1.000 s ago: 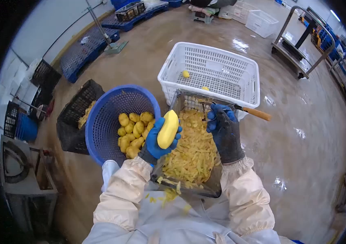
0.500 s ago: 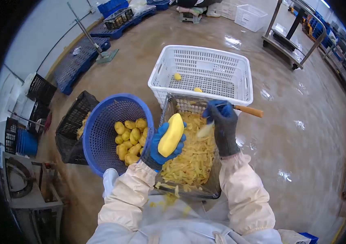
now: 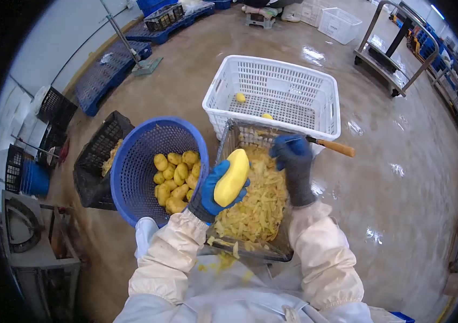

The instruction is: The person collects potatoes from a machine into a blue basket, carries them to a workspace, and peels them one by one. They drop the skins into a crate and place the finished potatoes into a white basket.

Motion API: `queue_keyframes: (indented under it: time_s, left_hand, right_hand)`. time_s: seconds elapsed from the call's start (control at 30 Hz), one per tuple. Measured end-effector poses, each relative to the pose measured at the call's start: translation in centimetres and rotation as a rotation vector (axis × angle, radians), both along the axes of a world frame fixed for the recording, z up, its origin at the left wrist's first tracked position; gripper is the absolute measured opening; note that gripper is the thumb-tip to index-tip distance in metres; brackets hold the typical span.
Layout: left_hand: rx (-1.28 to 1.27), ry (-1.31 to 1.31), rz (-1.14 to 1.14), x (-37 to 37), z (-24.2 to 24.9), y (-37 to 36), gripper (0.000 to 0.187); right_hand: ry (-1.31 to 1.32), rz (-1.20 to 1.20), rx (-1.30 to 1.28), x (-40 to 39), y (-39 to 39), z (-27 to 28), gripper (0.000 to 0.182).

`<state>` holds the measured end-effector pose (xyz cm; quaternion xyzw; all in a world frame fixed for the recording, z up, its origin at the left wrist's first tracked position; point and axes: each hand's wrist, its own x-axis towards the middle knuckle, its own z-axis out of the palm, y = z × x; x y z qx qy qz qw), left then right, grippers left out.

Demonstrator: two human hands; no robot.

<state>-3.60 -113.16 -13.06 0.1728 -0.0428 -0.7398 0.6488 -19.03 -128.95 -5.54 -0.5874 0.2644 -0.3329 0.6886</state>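
My left hand (image 3: 221, 188), in a blue glove, is closed around a peeled yellow potato (image 3: 232, 177), held tilted over a dark crate of peelings (image 3: 253, 212). To its right, my right hand (image 3: 293, 156), in a dark blue glove, grips the metal part of a wooden-handled peeler (image 3: 336, 147). The handle points out to the right; fingers hide the blade. Several unpeeled potatoes (image 3: 178, 175) lie in a blue round basket (image 3: 124, 177) left of my left hand.
Beyond the peelings stands a white crate (image 3: 331, 107) with two peeled potatoes (image 3: 241, 97) inside. A black crate (image 3: 92, 161) with peelings is left of the basket. A metal trolley (image 3: 388, 64), blue pallets (image 3: 108, 75) and a metal stand (image 3: 40, 242) surround the wet floor.
A blurred pale peel below my right hand is no longer in the air. Both hands keep their grips, and the camera view has shifted slightly.
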Motion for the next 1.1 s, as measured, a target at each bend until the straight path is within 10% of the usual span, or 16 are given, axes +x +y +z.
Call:
queue_keyframes:
  time_s: [0.17, 0.33, 0.37, 0.43, 0.47, 0.57, 1.1]
  left_hand:
    - [0.012, -0.026, 0.044, -0.1, 0.8, -0.7, 0.053]
    - [0.116, -0.007, 0.047, -0.4, 2.1, -0.3, 0.057]
    - [0.109, -0.007, 0.049, -0.8, 2.7, -0.9, 0.057]
    - [0.372, 0.076, 0.315, -2.1, 4.2, -1.4, 0.057]
    - [0.030, 0.030, -0.041, -0.7, 2.9, -0.8, 0.055]
    - [0.182, -0.080, 0.089, -0.6, 2.3, -0.6, 0.050]
    - [0.082, -0.073, 0.437, 9.3, -1.9, -14.6, 0.048]
  right_hand:
    - [0.038, 0.305, -0.009, 0.9, 4.9, -0.1, 0.015]
    - [-0.225, 0.035, 0.203, 0.2, 2.2, 1.5, 0.012]
    - [-0.156, 0.214, -0.292, 0.6, 3.1, -1.5, 0.013]
    - [0.097, 0.232, -0.037, 0.7, 4.2, -0.9, 0.012]
    - [0.121, -0.008, -0.043, 0.3, 2.7, -0.1, 0.009]
    - [-0.128, -0.307, 0.018, -1.4, -2.2, 2.4, 0.009]
    - [-0.050, -0.085, 0.230, -1.6, 0.0, 3.5, 0.014]
